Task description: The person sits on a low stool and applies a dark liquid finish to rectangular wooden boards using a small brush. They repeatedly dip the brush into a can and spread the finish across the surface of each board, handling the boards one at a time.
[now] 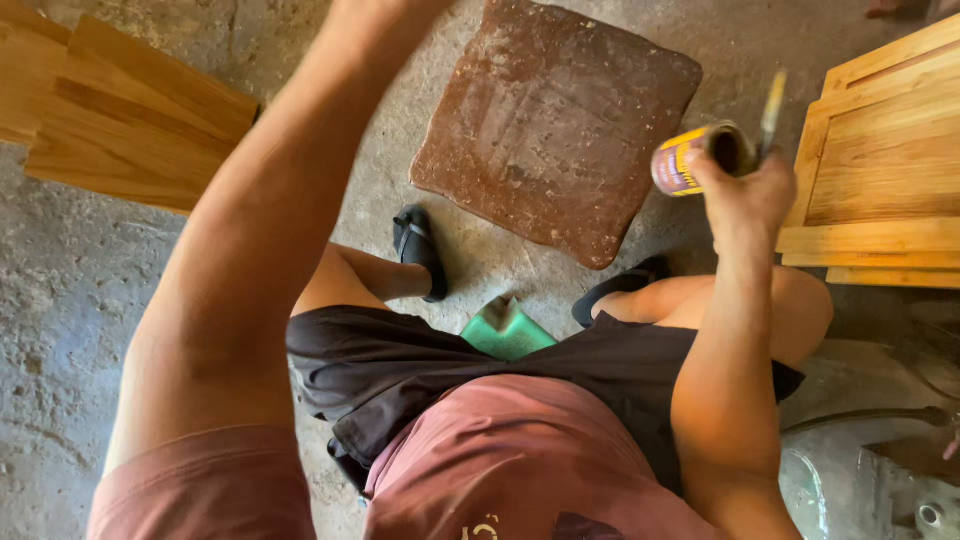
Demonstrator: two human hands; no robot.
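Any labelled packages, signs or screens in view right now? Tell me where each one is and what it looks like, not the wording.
Small can: held tipped on its side in the right hand, upper right, above the concrete floor; round, open dark mouth, yellow and maroon label.
No signs or screens in view.

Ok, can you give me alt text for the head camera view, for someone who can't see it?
Seen from above, a seated person's right hand holds a small open can and a thin brush over a concrete floor. The left arm reaches up out of frame. A brown square slab and wooden panels lie nearby.
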